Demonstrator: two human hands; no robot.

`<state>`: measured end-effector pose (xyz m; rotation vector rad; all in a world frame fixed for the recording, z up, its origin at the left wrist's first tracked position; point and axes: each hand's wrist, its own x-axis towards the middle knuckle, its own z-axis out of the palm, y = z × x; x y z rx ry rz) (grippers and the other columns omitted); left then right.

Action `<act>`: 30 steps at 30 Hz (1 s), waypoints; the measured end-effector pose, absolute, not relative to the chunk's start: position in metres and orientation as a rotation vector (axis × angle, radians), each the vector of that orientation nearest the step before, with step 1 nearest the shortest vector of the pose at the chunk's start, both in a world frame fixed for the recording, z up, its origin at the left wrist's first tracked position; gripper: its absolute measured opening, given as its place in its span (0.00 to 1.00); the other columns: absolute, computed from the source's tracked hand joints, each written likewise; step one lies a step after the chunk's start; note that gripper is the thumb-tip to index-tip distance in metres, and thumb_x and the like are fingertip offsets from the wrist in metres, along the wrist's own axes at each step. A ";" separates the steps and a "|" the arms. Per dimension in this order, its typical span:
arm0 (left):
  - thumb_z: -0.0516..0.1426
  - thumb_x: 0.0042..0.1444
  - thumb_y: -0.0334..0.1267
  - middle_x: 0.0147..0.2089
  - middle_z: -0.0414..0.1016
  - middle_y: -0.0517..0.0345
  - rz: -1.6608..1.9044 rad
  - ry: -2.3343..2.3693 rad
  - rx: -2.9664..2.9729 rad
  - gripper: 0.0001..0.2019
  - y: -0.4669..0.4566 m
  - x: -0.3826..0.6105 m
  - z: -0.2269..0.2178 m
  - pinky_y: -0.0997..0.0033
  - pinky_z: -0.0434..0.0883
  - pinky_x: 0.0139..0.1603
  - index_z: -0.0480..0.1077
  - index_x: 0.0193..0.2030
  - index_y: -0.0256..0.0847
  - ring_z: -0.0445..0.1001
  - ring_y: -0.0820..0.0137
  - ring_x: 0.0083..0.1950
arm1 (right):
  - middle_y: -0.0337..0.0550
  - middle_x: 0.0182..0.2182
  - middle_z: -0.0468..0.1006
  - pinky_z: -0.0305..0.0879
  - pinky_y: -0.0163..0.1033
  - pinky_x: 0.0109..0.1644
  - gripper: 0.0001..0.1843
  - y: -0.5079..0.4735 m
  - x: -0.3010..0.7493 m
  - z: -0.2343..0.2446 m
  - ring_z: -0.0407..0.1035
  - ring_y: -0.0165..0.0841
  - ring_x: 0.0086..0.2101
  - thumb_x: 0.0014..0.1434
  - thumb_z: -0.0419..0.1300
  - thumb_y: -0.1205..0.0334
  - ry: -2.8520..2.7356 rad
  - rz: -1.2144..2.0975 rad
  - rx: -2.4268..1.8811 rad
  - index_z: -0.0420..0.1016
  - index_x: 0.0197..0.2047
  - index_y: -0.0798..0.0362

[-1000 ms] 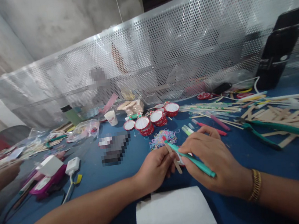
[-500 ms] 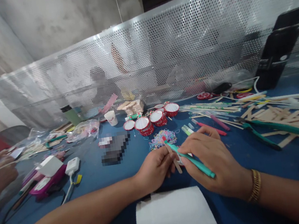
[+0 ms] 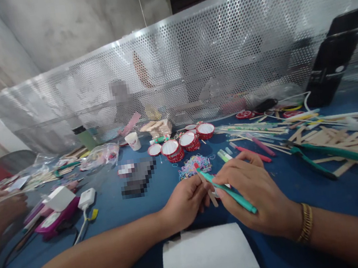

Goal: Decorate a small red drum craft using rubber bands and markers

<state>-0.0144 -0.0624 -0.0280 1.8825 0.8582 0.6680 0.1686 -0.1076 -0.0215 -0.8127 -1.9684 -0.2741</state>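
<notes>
Between thumb and fingers, my left hand [image 3: 188, 199] pinches a wooden craft stick [image 3: 213, 199] whose far end is coloured red. My right hand [image 3: 253, 190] grips a teal marker pen [image 3: 238, 199], its tip against the stick near the red part. Just beyond both hands lies a heap of small coloured rubber bands [image 3: 195, 166]. A light green marker [image 3: 224, 156] rests behind my right fingers. White folded paper [image 3: 212, 253] lies on the table in front of me, below the hands.
Little red drums [image 3: 172, 150] stand in the middle behind the bands. Green-handled pliers [image 3: 312, 162] and loose craft sticks [image 3: 343, 140] lie right. A paper cup [image 3: 132, 141], a white charger [image 3: 59, 198] and another person's hand [image 3: 1, 210] are left. A perforated metal screen [image 3: 164, 74] stands behind.
My hands, the stick and the teal marker stay almost in place. At the left edge, the other person's hand has shifted slightly right and down.
</notes>
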 end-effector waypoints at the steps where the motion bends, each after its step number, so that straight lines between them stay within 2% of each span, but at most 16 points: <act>1: 0.48 0.64 0.54 0.24 0.65 0.64 0.671 0.858 1.881 0.20 -0.062 -0.015 -0.028 0.79 0.58 0.20 0.62 0.30 0.39 0.60 0.79 0.20 | 0.38 0.30 0.77 0.54 0.49 0.49 0.05 -0.108 0.169 -0.022 0.69 0.34 0.33 0.59 0.55 0.68 -1.972 -0.271 -0.816 0.70 0.38 0.51; 30: 0.47 0.66 0.52 0.24 0.65 0.65 0.649 0.839 1.918 0.20 -0.061 -0.016 -0.029 0.80 0.59 0.21 0.62 0.29 0.39 0.60 0.80 0.20 | 0.39 0.30 0.76 0.53 0.49 0.49 0.05 -0.106 0.170 -0.023 0.68 0.35 0.34 0.60 0.55 0.67 -2.020 -0.217 -0.823 0.70 0.38 0.51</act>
